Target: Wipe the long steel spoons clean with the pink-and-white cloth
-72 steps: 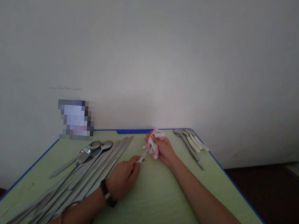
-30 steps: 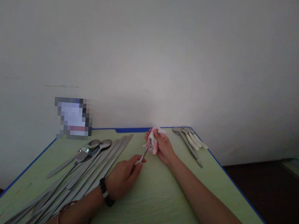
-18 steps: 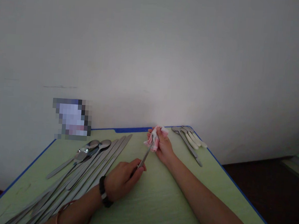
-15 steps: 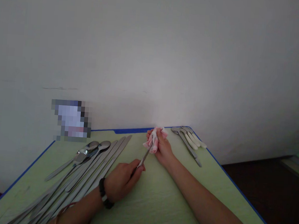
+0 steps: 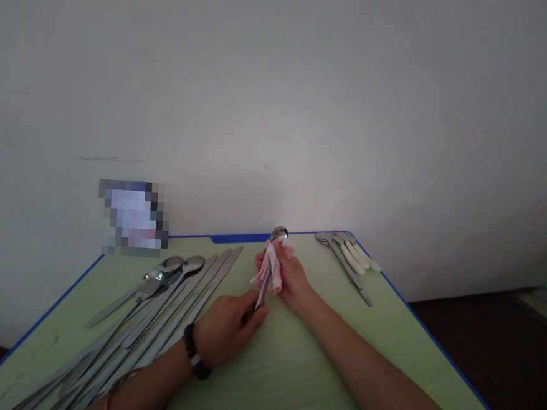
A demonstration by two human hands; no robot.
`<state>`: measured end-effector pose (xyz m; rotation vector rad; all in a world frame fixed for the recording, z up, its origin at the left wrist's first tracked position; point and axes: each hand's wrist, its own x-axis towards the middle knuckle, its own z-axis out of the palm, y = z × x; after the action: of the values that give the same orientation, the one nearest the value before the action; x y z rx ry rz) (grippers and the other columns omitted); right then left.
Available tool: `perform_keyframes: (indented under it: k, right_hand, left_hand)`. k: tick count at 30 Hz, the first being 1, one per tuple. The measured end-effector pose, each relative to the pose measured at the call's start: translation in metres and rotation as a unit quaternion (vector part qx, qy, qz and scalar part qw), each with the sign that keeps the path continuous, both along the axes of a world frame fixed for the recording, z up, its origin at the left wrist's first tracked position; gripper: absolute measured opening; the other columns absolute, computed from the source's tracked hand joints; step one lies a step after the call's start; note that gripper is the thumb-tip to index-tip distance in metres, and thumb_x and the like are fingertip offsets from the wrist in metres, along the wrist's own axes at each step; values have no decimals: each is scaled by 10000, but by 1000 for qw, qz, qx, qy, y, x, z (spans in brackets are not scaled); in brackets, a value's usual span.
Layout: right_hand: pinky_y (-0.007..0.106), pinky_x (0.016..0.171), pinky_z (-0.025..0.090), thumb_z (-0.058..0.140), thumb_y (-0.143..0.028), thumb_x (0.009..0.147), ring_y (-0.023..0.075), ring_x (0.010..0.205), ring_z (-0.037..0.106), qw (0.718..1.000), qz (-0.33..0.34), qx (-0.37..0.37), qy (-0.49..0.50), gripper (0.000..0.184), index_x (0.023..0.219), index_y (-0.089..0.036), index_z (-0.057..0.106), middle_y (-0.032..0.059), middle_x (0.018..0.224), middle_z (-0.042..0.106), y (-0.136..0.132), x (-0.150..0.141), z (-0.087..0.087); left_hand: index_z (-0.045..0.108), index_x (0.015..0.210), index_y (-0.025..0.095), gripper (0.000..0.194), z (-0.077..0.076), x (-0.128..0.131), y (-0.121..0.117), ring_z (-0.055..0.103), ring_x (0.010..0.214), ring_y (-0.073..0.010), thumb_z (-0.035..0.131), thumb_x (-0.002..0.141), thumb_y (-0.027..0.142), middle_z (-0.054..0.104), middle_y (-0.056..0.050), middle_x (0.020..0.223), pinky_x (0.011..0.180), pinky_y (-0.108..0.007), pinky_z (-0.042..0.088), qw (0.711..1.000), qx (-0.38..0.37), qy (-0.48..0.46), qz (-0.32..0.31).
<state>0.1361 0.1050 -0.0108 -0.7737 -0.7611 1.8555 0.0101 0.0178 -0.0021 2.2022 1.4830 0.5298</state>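
My left hand (image 5: 230, 327) pinches the handle end of a metal spoon (image 5: 279, 233), whose bowl pokes out above a pink and white cloth (image 5: 272, 266). My right hand (image 5: 291, 280) is closed round that cloth and wraps it about the spoon's shaft. Both hands hover just over the green table (image 5: 290, 368), near its middle. A dark bead bracelet sits on my left wrist.
Several long metal spoons and flat utensils (image 5: 163, 303) lie fanned out at the left. A small group of spoons with white handles (image 5: 351, 257) rests at the far right corner. A blurred box (image 5: 134, 217) stands against the white wall.
My right hand has slid the cloth down the spoon toward my left hand, uncovering the spoon's bowl at the top. The spoon now stands steeper.
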Motion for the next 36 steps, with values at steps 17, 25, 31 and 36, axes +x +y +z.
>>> perform_keyframes:
  k: [17, 25, 31, 36]
  right_hand:
    - [245, 482, 474, 611, -570, 669, 134, 495, 592, 993, 22, 68, -89, 436, 687, -134, 624, 45, 586, 650, -6, -4, 3]
    - [237, 545, 461, 570, -581, 695, 129, 507, 586, 969, 74, 165, -167, 455, 682, -135, 657, 15, 487, 608, -13, -6, 3]
    - [210, 501, 391, 611, -526, 690, 90, 370, 477, 953, 139, 190, -190, 441, 825, -115, 697, -46, 331, 494, -15, -1, 6]
    - [191, 418, 312, 613, -507, 691, 79, 319, 424, 948, 160, 191, -197, 458, 900, -108, 694, -54, 321, 486, -13, 0, 6]
  left_hand:
    - [476, 847, 196, 298, -5, -2, -1, 505, 499, -148, 234, 930, 348, 556, 4, 597, 512, -235, 344, 999, 14, -37, 7]
    - [481, 765, 199, 294, -7, -4, 4, 489, 484, -132, 282, 919, 351, 543, 9, 573, 492, -226, 324, 993, 25, -88, 70]
    - [525, 796, 187, 308, -6, -4, 4, 497, 477, -138, 288, 916, 342, 558, 9, 563, 490, -230, 329, 989, 8, -106, 100]
    - [552, 774, 183, 306, -4, -5, 4, 510, 491, -138, 319, 904, 333, 576, -1, 576, 497, -229, 334, 990, 21, -101, 99]
